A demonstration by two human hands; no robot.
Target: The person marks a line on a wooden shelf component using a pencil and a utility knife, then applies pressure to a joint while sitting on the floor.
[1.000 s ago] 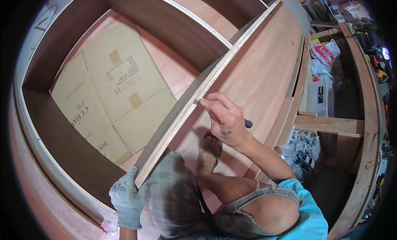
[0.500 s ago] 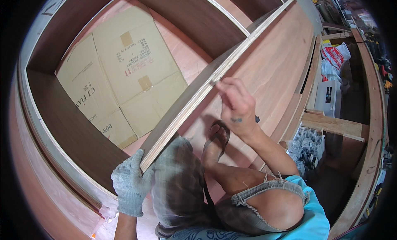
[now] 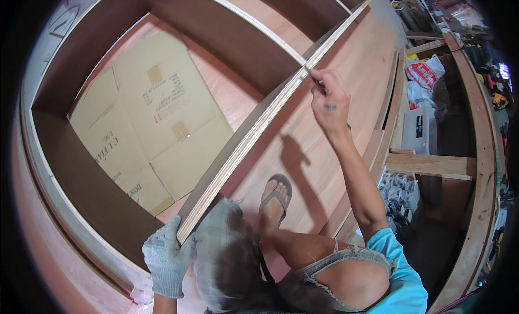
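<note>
A plywood panel with a pale, layered edge (image 3: 259, 131) runs diagonally along a dark brown wooden carcass (image 3: 211, 38). My left hand (image 3: 167, 254), in a grey knit glove, is closed round the panel's near end. My bare right hand (image 3: 330, 100) is closed on a slim tool (image 3: 321, 86) with a dark handle, mostly hidden in the fingers; its small metal tip touches the edge near the junction with a cross divider. A flattened cardboard sheet (image 3: 140, 124) lies inside the near compartment.
My bent legs and sandalled foot (image 3: 274, 195) are beside the panel on pinkish plywood (image 3: 340, 151). At the right stand a wooden frame (image 3: 430, 163), plastic bags (image 3: 424, 70), a translucent bin (image 3: 416, 130), wrapped small parts (image 3: 397, 200) and assorted tools (image 3: 486, 87).
My right hand has moved up and away along the panel's edge with the tool in it, uncovering my foot. My left hand stays on the near end.
</note>
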